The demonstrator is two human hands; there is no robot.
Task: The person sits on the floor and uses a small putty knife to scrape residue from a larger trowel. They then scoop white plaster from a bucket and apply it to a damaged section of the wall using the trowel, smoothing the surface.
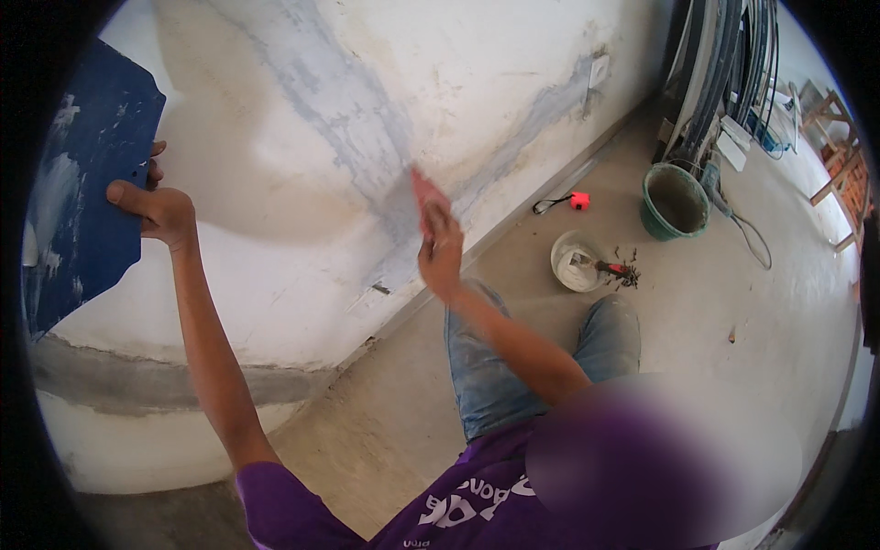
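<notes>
At the left, my left hand point(165, 213) grips the edge of a dark blue flat board point(92, 183), its thumb over the near face. White smears of filler mark the board, and a pale lump sits near its outer edge. My right hand point(443, 255) is closed around a red flat-bladed tool point(424, 191), perhaps a putty knife; its exact kind is hard to make out. The tool's tip is at the white wall point(275, 165), on a grey filled strip point(353, 105) that runs down diagonally. A second grey strip point(541, 115) slants up to a wall box point(599, 70).
A white tub point(557, 249) of filler stands by my knees, with a red-handled tool point(612, 268) across it. Nearby lie a red tape measure point(579, 201) and a green bucket point(653, 213). Dark long profiles point(710, 82) lean in the corner; a wooden stand point(830, 179) is farther right.
</notes>
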